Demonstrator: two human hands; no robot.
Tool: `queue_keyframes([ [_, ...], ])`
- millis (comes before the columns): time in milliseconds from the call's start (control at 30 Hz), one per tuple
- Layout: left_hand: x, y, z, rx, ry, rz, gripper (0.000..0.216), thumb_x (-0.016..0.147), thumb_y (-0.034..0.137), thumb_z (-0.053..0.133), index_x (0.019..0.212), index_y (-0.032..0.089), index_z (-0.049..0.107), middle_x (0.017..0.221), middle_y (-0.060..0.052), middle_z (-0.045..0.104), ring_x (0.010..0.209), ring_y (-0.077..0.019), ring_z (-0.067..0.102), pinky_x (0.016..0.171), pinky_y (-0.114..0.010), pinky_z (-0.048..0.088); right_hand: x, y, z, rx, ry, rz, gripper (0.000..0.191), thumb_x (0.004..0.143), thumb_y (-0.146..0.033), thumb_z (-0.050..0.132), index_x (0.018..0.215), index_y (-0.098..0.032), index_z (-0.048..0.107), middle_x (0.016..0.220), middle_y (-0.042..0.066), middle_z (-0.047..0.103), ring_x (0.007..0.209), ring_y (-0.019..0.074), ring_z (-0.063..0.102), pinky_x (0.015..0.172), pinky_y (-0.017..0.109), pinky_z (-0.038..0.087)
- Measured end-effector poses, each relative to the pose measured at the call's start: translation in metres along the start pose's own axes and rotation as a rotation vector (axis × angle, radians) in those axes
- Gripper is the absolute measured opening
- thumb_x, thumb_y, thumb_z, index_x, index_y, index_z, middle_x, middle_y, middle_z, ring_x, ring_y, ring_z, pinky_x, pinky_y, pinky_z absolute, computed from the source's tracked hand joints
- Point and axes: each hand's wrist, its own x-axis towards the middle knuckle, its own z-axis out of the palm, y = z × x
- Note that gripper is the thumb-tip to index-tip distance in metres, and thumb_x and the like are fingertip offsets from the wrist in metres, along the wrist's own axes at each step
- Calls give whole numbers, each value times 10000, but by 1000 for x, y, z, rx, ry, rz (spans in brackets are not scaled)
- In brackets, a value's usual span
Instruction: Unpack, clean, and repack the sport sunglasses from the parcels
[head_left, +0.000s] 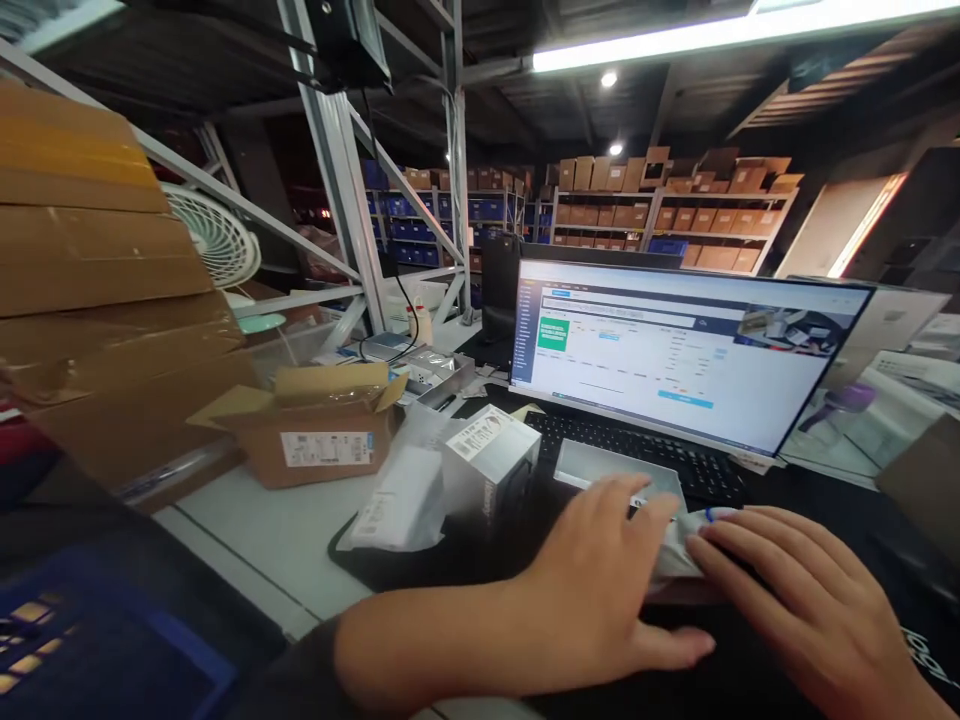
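My left hand (pixel 600 590) lies on a black desk mat (pixel 450 560), its fingers flat on a pale plastic-wrapped item (pixel 675 555). My right hand (pixel 802 590) presses its stretched fingers onto the same item from the right. A small white box (pixel 487 460) stands just left of my left hand, beside a clear plastic bag (pixel 401 500). Beyond the hands are a black keyboard (pixel 637 450) and a lit monitor (pixel 675 350).
An open cardboard box (pixel 315 430) sits on the white table at left. Large taped cartons (pixel 105 280) are stacked at far left by a white fan (pixel 217 240). A blue crate (pixel 90 650) is at bottom left. Metal racking and shelves of boxes fill the background.
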Motion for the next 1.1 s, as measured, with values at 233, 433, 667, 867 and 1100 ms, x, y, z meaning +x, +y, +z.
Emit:
queue_keyframes([
  [233,18,-23,8,-251,-96,-165,376,857,164,579,1227,210,632,1110,-124,680,1017,-325,637,895,-432,497,9,15,11,144,169,618,480,859,-468,713,1293,-288,617,1186,124,668,895,290,708,681,400,631],
  [433,19,-46,27,-146,-3,-159,421,860,159,572,1279,194,606,1207,-148,661,1084,-339,611,969,-485,477,13,17,16,357,150,626,188,902,-193,652,1069,-273,687,1062,54,729,939,204,727,694,269,653],
  [667,7,-53,35,-294,81,-25,868,759,330,820,1497,268,367,1502,-167,457,1372,-375,458,1132,-521,388,15,3,17,363,151,574,212,871,-73,609,985,-242,666,1071,67,714,979,186,707,841,307,621],
  [867,5,-40,21,-171,52,99,634,865,149,660,1428,295,408,1520,-123,394,1393,-285,432,1153,-446,397,19,-13,16,429,218,609,320,847,-25,594,1088,-231,638,1185,96,659,981,176,701,806,280,632],
  [1100,4,-32,8,-146,53,192,393,897,100,605,1249,255,524,1378,-106,481,1254,-224,529,1075,-349,467,19,-21,18,563,153,593,345,793,4,641,1034,-242,658,1305,82,554,1048,178,649,890,296,589],
])
